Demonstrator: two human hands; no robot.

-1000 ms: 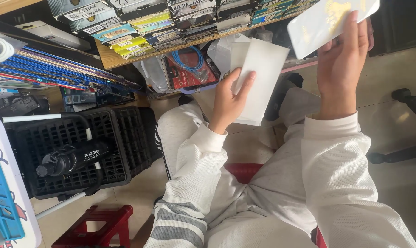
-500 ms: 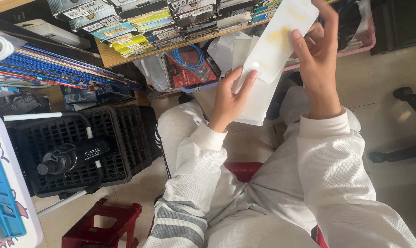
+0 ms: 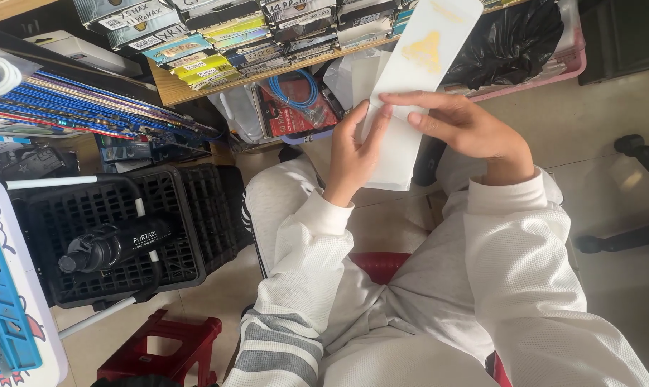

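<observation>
As the seated person in white looks down, both hands meet over the lap on 2 pale packages: the left hand (image 3: 353, 154), fingers curled, pinches the edge of a plain white sleeve (image 3: 395, 158), while the right hand (image 3: 460, 129), fingers extended, presses a long white card with a yellow triangle mark (image 3: 432, 43) against it. The step appears to be pairing or slipping 1 into the other; the next move likely calls for squaring the edges. Nearer, a red stool (image 3: 160, 347) stands on the floor. Left, a black crate (image 3: 117, 229) holds a dark handheld device (image 3: 113, 244). Beyond, a wooden shelf (image 3: 174, 89) carries stacked flat boxes with white and yellow labels (image 3: 195, 61), a red packet with a blue cable (image 3: 296, 104) below.
</observation>
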